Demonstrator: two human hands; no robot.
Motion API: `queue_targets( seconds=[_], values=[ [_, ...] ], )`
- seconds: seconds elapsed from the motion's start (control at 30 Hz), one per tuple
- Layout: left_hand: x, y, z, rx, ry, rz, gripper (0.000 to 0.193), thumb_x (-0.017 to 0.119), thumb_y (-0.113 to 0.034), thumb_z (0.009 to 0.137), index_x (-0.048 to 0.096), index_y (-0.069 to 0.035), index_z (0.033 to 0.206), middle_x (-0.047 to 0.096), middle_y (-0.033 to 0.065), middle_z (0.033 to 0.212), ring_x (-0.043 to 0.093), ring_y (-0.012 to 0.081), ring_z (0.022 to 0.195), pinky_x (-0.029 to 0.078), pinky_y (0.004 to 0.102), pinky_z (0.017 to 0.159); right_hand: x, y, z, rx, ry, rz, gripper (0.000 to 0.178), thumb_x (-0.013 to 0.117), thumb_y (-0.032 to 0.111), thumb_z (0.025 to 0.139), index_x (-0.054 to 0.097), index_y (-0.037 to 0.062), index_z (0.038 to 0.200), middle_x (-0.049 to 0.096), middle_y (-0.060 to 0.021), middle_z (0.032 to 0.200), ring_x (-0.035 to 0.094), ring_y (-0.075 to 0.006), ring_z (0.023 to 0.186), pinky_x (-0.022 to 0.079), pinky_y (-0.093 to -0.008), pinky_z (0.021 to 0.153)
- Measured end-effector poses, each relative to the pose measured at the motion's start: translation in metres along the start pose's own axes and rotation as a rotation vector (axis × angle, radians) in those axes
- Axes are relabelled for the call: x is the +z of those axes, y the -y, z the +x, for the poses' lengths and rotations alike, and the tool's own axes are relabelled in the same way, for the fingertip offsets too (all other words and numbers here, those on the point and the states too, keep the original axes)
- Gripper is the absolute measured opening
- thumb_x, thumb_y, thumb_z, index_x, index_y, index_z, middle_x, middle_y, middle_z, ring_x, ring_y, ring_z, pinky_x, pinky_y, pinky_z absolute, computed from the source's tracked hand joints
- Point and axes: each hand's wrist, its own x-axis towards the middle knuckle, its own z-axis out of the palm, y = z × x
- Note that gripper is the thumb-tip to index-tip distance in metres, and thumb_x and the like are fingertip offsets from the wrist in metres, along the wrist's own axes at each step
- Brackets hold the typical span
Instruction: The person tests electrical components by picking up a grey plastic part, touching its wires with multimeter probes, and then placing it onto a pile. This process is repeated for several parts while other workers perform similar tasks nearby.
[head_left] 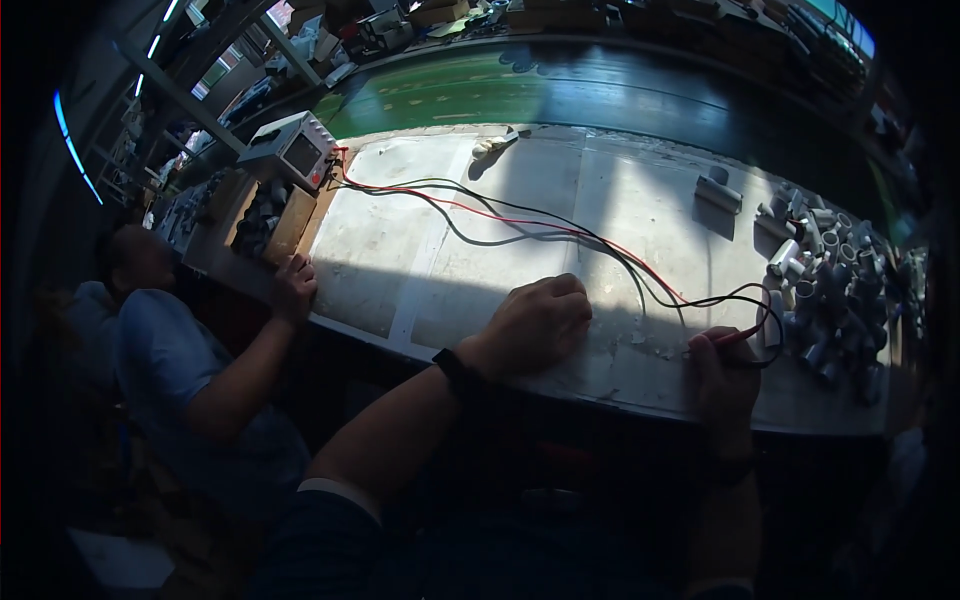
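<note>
My left hand (540,318) rests on the pale worktop (380,295) near its front edge, fingers curled closed. Whatever it may hold is hidden. In my right hand (726,385), near the heap of parts, is a red test probe (738,338), held between thumb and fingers. A black lead (775,335) loops beside that hand; whether a black probe is in the grip too is too dark to tell. Red and black test leads (560,228) run across the worktop to a light-coloured meter box (290,150) with a dark screen at the far left.
Many grey cylindrical parts (825,270) lie heaped on the right; a few grey cylinders (718,193) lie farther back. A small cream-coloured object (490,148) sits at the back edge. Behind runs a green conveyor belt (430,95). A co-worker's hand (294,288) touches a cardboard box (292,225) of dark parts.
</note>
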Motion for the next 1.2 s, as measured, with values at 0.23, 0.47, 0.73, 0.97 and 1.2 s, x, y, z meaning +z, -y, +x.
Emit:
queue_targets(
  seconds=[0.23,0.47,0.73,0.97,1.2],
  values=[
    [0.011,-0.004,0.006,-0.055,-0.021,-0.076,0.011,0.073,-0.013,0.089,0.064,-0.008,0.094,0.063,0.0087,0.108,0.069,0.0307,0.091,0.056,0.0425,0.078,0.0,0.001,-0.004,-0.067,-0.012,-0.1,0.007,0.073,0.008,0.1,0.068,0.0037,0.099,0.064,0.0021,0.079,0.054,-0.0052,0.068,0.042,-0.0219,0.062],
    [0.02,-0.003,0.002,-0.047,-0.095,0.01,0.011,0.072,-0.013,0.088,0.064,-0.008,0.093,0.063,0.0085,0.105,0.069,0.0304,0.088,0.057,0.0428,0.077,0.0,-0.002,-0.006,-0.197,0.026,-0.101,0.005,0.073,0.007,0.1,0.07,0.0036,0.101,0.066,0.002,0.083,0.055,-0.004,0.072,0.042,-0.0208,0.063],
    [0.021,0.001,0.005,-0.038,-0.11,0.025,0.01,0.071,-0.012,0.087,0.064,-0.008,0.092,0.063,0.0086,0.101,0.069,0.03,0.085,0.058,0.0426,0.074,-0.001,-0.004,-0.01,-0.155,0.045,-0.028,0.003,0.074,0.004,0.099,0.071,0.0037,0.1,0.067,0.002,0.085,0.058,-0.0048,0.078,0.045,-0.0211,0.069],
    [0.022,0.002,0.007,-0.025,-0.131,0.045,0.009,0.07,-0.01,0.087,0.063,-0.007,0.091,0.063,0.009,0.101,0.069,0.03,0.085,0.058,0.0426,0.074,0.0,-0.005,-0.004,-0.186,-0.032,-0.055,0.002,0.072,0.004,0.1,0.07,0.0042,0.101,0.067,0.0003,0.083,0.059,-0.0059,0.074,0.045,-0.0207,0.066],
    [0.021,-0.01,0.012,0.008,-0.157,0.024,0.008,0.069,-0.011,0.089,0.063,-0.005,0.09,0.063,0.0111,0.098,0.068,0.0331,0.085,0.057,0.0443,0.074,-0.009,0.002,-0.006,0.021,-0.061,0.088,0.004,0.074,0.007,0.099,0.07,0.0041,0.099,0.07,-0.0015,0.083,0.061,-0.007,0.07,0.047,-0.0225,0.064]
  ],
)
